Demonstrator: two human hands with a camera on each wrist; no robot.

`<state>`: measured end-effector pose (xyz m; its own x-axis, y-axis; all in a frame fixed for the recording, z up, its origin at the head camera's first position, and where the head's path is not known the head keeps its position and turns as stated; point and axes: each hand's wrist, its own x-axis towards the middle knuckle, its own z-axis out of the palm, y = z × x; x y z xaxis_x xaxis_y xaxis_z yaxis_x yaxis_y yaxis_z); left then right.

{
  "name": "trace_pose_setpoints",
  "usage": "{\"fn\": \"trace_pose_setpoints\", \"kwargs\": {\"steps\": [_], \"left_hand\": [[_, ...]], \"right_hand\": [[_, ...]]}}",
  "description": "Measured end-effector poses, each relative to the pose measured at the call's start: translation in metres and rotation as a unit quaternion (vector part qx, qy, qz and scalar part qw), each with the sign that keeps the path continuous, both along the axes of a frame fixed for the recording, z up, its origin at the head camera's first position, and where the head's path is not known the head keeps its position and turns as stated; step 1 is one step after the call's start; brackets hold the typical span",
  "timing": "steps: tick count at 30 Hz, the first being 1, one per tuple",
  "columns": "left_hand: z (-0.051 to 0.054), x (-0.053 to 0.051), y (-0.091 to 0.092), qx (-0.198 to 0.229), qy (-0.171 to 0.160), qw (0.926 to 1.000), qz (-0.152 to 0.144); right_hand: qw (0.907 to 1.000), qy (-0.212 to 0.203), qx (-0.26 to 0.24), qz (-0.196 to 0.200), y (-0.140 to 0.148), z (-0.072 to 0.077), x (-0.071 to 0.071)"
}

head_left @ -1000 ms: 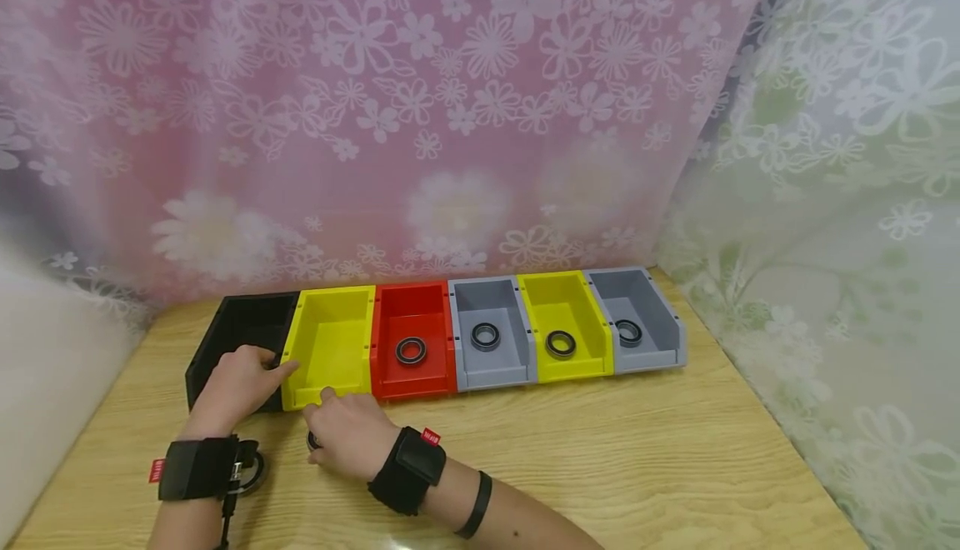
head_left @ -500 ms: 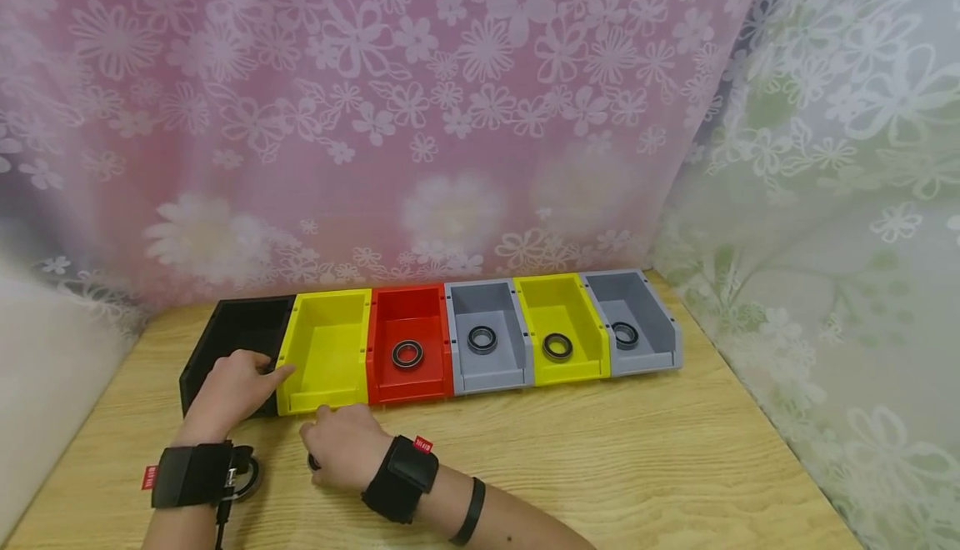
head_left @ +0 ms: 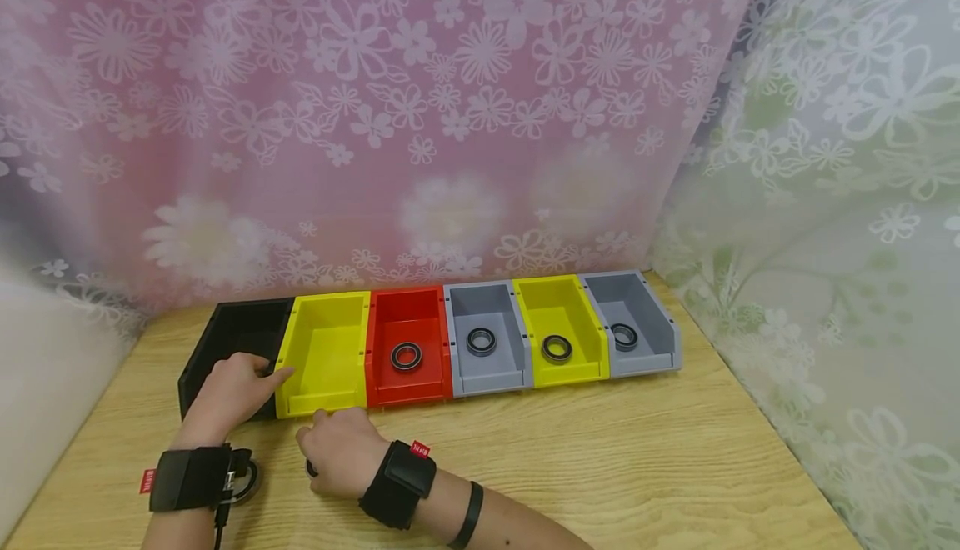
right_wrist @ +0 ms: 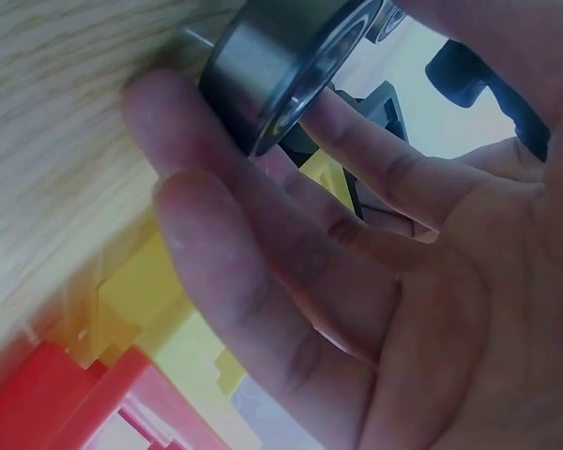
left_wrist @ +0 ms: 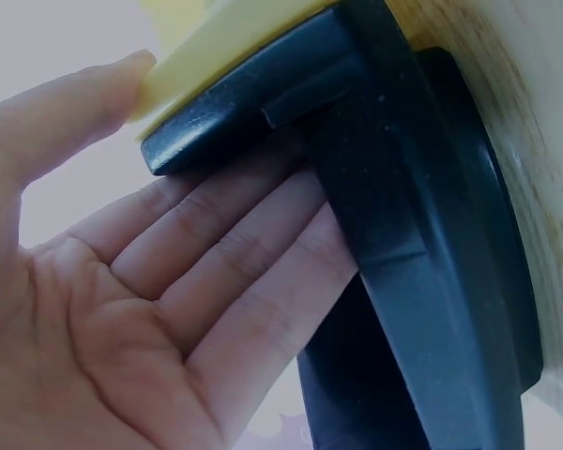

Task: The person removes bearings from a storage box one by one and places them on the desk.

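Note:
In the head view, my left hand (head_left: 232,392) is at the wall shared by the black bin (head_left: 213,342) and the left yellow bin (head_left: 330,354). The left wrist view shows the thumb on the yellow side and the fingers inside the black bin (left_wrist: 385,206), pinching that wall. My right hand (head_left: 345,454) hovers low over the table in front of the yellow bin. Between its thumb and fingers it holds a ball bearing (right_wrist: 272,61), tilted on edge; the head view shows only a sliver of it. Another bearing (head_left: 251,483) lies beside the left wrist, partly covered by the strap.
Joined to the right in the same row are a red bin (head_left: 408,317), a grey bin (head_left: 487,304), a second yellow bin (head_left: 555,304) and another grey bin (head_left: 630,296). Each has one bearing inside. The row stands on a wooden table (head_left: 600,467) before a flowered curtain.
My right hand has drawn slightly back from the bins, towards me, with the bearing still held. The left hand keeps its place on the bin wall. The head view has shifted a little.

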<state>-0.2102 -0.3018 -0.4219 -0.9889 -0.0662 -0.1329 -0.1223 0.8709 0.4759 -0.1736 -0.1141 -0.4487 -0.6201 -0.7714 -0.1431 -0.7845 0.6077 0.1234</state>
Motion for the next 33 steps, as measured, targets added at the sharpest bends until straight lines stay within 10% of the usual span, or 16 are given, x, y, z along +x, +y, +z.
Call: {"fn": "trace_pose_setpoints", "kwargs": {"steps": [33], "left_hand": [[-0.0054,0.0048,0.0003,0.019,0.023,0.9995,-0.011]], "right_hand": [[1.0,-0.003,-0.005,0.0,-0.0015,-0.0034,0.0052]]}}
